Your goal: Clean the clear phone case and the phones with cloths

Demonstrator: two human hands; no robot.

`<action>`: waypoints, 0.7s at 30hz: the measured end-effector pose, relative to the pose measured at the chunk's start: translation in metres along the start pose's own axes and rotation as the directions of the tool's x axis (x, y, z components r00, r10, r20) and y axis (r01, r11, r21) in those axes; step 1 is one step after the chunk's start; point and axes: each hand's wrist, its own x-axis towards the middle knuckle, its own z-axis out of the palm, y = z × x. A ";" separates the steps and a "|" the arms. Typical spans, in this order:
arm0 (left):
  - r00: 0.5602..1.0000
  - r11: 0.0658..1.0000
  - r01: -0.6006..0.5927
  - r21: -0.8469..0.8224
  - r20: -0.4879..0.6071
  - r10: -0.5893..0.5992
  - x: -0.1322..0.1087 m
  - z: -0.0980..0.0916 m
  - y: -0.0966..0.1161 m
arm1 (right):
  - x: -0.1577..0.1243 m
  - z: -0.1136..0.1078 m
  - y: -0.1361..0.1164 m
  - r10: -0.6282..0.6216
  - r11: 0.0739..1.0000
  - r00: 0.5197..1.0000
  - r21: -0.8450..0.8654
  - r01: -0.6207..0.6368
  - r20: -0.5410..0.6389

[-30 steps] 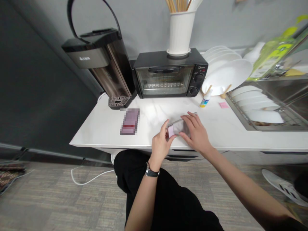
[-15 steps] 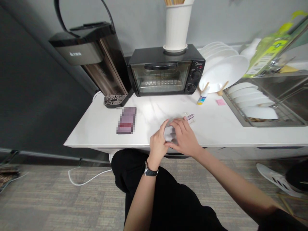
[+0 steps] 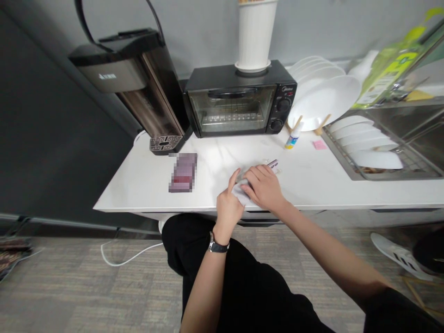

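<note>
A crumpled white tissue (image 3: 240,190) is pressed between my hands near the counter's front edge. My right hand (image 3: 265,187) is closed over it, fingers curled and thumb pointing left. Beyond those fingers sticks out the end of a clear, thin item (image 3: 273,163) with a dark purple stripe; most of it is covered and its kind cannot be made out. My left hand (image 3: 229,203) is at the tissue's left side, index finger raised, other fingers mostly hidden beneath. Further left on the counter lies a flat purple object (image 3: 183,172), blurred by pixels.
A black toaster oven (image 3: 239,108) stands behind, bearing a white cup (image 3: 257,37). On the left is a water dispenser (image 3: 138,88). Rightward are a small bottle (image 3: 293,138), pink sticky notes (image 3: 319,144), plates (image 3: 324,104) in a rack and a sink (image 3: 416,159).
My right hand has shifted slightly left and flattened over the tissue, closing the gap between the hands. More of the tissue shows by my left hand.
</note>
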 end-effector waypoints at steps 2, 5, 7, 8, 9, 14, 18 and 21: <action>1.000 0.999 0.027 -0.021 0.006 -0.026 0.000 0.001 0.000 | 0.000 -0.001 0.016 0.058 0.997 0.998 -0.043 -0.058 0.012; 1.000 0.999 0.024 -0.045 -0.014 -0.025 -0.001 0.003 0.000 | 0.000 -0.006 0.039 0.192 0.976 0.981 -0.103 -0.191 -0.005; 1.000 1.000 0.013 -0.018 -0.024 -0.013 -0.001 0.005 0.000 | -0.001 -0.010 0.041 0.192 0.975 0.981 -0.108 -0.194 -0.023; 1.000 1.000 0.010 0.004 -0.019 -0.010 -0.001 0.005 0.000 | -0.001 -0.011 0.038 0.164 0.981 0.986 -0.097 -0.166 -0.026; 1.000 1.000 0.008 0.028 -0.011 -0.008 -0.001 0.005 0.000 | -0.001 -0.012 0.032 0.121 0.990 0.992 -0.076 -0.122 -0.023; 1.000 0.993 0.003 0.117 -0.002 -0.002 -0.002 0.005 -0.003 | 0.008 -0.008 -0.003 -0.005 0.999 1.000 0.042 0.004 0.021; 1.000 0.992 0.007 0.127 -0.011 -0.005 -0.004 0.007 -0.005 | 0.012 -0.003 0.005 0.045 0.999 0.999 -0.012 -0.045 0.024; 0.999 0.997 -0.012 0.079 -0.030 0.014 -0.004 0.009 -0.004 | 0.007 -0.006 0.030 0.125 0.991 0.992 -0.052 -0.124 0.020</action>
